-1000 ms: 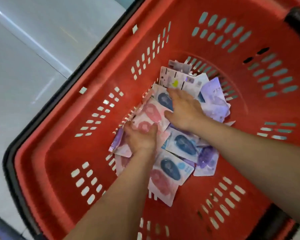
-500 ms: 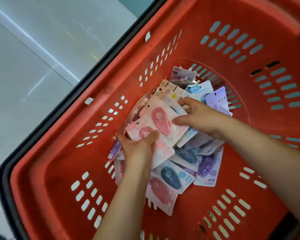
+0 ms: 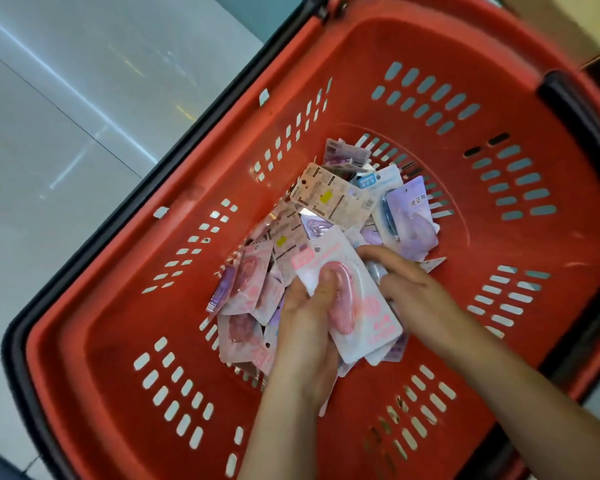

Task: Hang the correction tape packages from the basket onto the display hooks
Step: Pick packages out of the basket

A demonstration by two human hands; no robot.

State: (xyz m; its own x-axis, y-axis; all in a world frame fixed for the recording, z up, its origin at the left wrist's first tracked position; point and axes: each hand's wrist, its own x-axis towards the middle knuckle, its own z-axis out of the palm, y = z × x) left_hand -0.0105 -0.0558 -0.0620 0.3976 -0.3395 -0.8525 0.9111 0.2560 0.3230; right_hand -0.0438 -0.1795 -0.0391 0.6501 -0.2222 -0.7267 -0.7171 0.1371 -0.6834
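Inside the red basket [image 3: 118,341], the left grip [image 3: 309,313] is closed on a pink correction tape package [image 3: 368,306], with the thumb pressing on its blister. The right grip [image 3: 416,292] curls its fingers around the far edge of the same package. The other packages [image 3: 329,199] lie in a pile on the basket bottom, under both hands.

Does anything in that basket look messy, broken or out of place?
The packages lie in a loose jumble on the basket floor, overlapping, tilted, some face down. The left hand grips a pink package. Nothing looks torn or spilled.
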